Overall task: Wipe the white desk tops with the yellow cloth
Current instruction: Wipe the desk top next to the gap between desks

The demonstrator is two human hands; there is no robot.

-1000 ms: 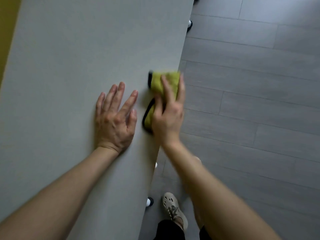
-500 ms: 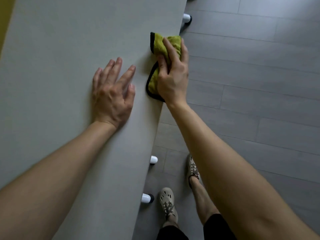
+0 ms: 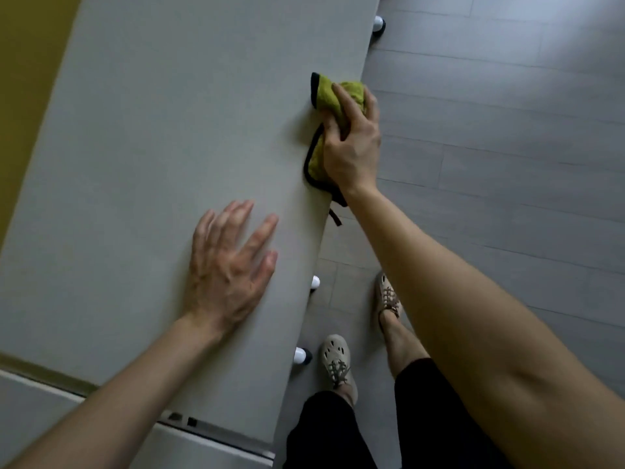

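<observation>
Looking down along a white desk top (image 3: 152, 147) beside a grey plank floor (image 3: 507, 164). Pressing a yellow cloth (image 3: 325, 93) with a dark border onto the desk's right edge with the right hand (image 3: 351, 147): forefinger laid straight along the cloth, thumb tucked in and bunching its folds, other fingers curled over the rim. Resting the left hand (image 3: 226, 275) palm down on the desk, fingers spread and a little blurred, holding nothing.

Set against half a second ago: has drawn the left hand back toward the body, now well behind the right rather than alongside it. Keeps the cloth at the same right edge in the same grip. Now takes in a seam to a second desk (image 3: 40, 431) along the bottom of the view.

Two small dark marks (image 3: 182, 419) at that seam, too small to read. A dark loop tag (image 3: 335, 216) hanging off the cloth below the wrist, any lettering impossible to tell.
</observation>
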